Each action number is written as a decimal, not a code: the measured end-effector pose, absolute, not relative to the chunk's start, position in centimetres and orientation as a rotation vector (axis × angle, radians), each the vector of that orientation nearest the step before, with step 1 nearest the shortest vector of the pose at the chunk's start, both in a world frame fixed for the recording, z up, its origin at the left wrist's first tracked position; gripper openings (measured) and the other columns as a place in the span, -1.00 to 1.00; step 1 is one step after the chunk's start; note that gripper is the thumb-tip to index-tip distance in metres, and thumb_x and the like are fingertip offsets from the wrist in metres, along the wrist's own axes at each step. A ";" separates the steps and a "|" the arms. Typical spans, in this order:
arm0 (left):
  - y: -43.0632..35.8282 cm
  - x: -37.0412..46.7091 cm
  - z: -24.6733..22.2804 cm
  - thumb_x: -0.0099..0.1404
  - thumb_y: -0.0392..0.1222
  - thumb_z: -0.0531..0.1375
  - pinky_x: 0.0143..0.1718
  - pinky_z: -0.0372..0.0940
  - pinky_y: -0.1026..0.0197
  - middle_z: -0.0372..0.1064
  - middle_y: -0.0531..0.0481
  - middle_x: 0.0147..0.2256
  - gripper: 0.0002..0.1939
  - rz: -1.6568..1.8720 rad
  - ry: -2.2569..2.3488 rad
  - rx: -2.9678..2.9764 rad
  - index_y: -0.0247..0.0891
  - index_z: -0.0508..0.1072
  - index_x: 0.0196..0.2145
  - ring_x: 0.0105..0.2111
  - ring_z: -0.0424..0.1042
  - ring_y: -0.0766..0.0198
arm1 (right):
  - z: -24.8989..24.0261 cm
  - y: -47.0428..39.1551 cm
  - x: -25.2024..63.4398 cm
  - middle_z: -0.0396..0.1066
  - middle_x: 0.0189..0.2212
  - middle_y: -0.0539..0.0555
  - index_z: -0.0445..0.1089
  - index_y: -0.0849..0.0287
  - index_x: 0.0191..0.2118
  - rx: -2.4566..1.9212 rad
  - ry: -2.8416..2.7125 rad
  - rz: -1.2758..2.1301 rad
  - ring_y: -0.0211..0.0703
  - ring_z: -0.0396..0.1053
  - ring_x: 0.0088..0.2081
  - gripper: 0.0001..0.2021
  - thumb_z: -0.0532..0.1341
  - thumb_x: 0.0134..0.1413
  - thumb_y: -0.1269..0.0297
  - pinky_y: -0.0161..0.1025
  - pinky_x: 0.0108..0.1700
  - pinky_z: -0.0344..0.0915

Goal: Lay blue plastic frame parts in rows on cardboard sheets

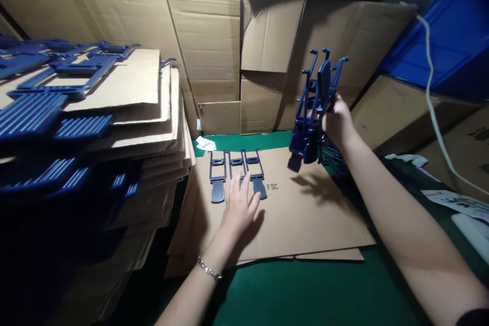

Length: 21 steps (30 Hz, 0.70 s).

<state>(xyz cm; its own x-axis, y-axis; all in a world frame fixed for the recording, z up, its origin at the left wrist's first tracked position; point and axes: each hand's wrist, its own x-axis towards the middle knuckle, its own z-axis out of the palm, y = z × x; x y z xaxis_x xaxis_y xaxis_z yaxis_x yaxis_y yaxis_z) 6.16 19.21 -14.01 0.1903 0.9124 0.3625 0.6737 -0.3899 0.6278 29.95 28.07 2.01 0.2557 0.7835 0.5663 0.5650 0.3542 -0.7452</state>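
Observation:
Three dark blue plastic frames with ribbed ends lie side by side on a flat cardboard sheet (305,219) marked FSC. Over the middle frame (236,162) is my left hand (239,204), its fingers spread and covering that frame's lower end. The left frame (217,192) and the right frame (260,188) show on either side. Raised above the sheet's right part, my right hand (338,119) is closed round a bundle of blue frames (311,112), held roughly upright, with hooked ends up. The bundle casts a shadow on the cardboard.
At the left stands a tall stack of cardboard sheets (133,84) with many blue frames on and between them. Cardboard boxes (206,35) wall the back. A blue bin (451,35), a white cable (431,86) and papers (458,204) are at right. Green tabletop (267,295) shows in front.

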 end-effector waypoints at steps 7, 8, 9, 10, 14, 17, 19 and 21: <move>17.6 8.3 -12.1 0.18 0.20 0.05 0.02 0.16 0.16 0.09 -0.18 0.11 -0.35 1.133 0.766 0.978 -0.25 0.15 0.11 0.07 0.16 0.10 | -3.9 23.0 24.9 0.26 -0.58 -0.01 0.21 0.22 -0.49 -1.191 -1.435 1.074 -0.25 0.24 -0.55 -0.89 0.11 -0.17 0.28 -0.30 -0.50 0.22; 17.4 8.2 -11.8 0.15 0.24 0.06 -0.05 0.22 0.20 0.16 -0.18 0.07 -0.33 1.094 0.705 0.868 -0.26 0.21 0.07 0.03 0.22 0.10 | -4.9 22.2 24.3 0.28 -0.56 0.00 0.23 0.22 -0.47 -1.197 -1.469 1.120 -0.25 0.25 -0.53 -0.89 0.11 -0.19 0.30 -0.30 -0.47 0.23; 17.2 8.1 -11.6 0.12 0.26 0.08 -0.14 0.27 0.24 0.24 -0.19 0.01 -0.33 1.054 0.663 0.784 -0.28 0.26 0.03 -0.03 0.28 0.12 | -5.8 21.5 23.7 0.30 -0.54 0.00 0.25 0.23 -0.45 -1.216 -1.491 1.157 -0.23 0.26 -0.50 -0.88 0.10 -0.20 0.32 -0.30 -0.44 0.24; 17.0 8.0 -11.5 0.09 0.25 0.11 -0.23 0.30 0.27 0.30 -0.19 -0.06 -0.35 1.028 0.642 0.716 -0.29 0.30 -0.02 -0.10 0.33 0.14 | -6.7 20.9 23.0 0.31 -0.51 0.00 0.26 0.24 -0.40 -1.235 -1.502 1.183 -0.22 0.28 -0.47 -0.85 0.10 -0.21 0.34 -0.28 -0.41 0.26; 16.3 8.0 -11.6 0.02 0.02 0.28 -0.31 0.31 0.27 0.40 -0.11 -0.23 -0.49 1.036 0.682 0.634 -0.29 0.34 -0.12 -0.27 0.41 0.19 | -9.4 19.9 21.0 0.37 -0.32 0.07 0.25 0.25 -0.17 -1.274 -1.455 1.236 -0.11 0.34 -0.27 -0.66 0.11 -0.19 0.34 -0.19 -0.19 0.28; 16.2 8.0 -11.8 0.00 -0.13 0.31 -0.27 0.30 0.22 0.42 -0.09 -0.27 -0.58 0.986 0.741 0.689 -0.29 0.35 -0.18 -0.28 0.41 0.17 | -11.2 19.8 20.4 0.34 -0.18 0.13 0.03 0.25 0.09 -1.346 -1.365 1.170 -0.09 0.33 -0.16 -0.39 0.15 -0.17 0.33 -0.13 -0.06 0.24; 16.2 8.0 -11.7 0.00 -0.19 0.28 -0.29 0.30 0.20 0.43 -0.08 -0.29 -0.63 0.958 0.810 0.690 -0.28 0.35 -0.19 -0.29 0.41 0.14 | -12.3 19.5 20.1 0.29 -0.09 0.16 -0.20 0.20 0.21 -1.369 -1.356 1.072 -0.09 0.31 -0.11 -0.22 0.16 -0.16 0.34 -0.08 0.01 0.20; 16.1 8.0 -11.5 -0.01 -0.26 0.25 -0.26 0.30 0.19 0.43 -0.06 -0.27 -0.61 0.959 0.860 0.677 -0.25 0.35 -0.16 -0.24 0.41 0.12 | -13.1 19.0 19.8 0.19 0.02 0.20 -0.23 0.16 0.23 -1.383 -1.402 0.964 -0.07 0.23 0.01 -0.21 0.16 -0.13 0.33 -0.04 0.08 0.13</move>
<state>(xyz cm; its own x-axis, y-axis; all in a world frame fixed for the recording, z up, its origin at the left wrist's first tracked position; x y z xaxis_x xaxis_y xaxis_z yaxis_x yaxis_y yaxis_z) 7.98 16.15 -11.48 0.3065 0.8980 -0.3157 -0.4116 0.4241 0.8067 19.84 18.97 -13.14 0.0469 0.9956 0.0810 0.2809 0.0647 -0.9575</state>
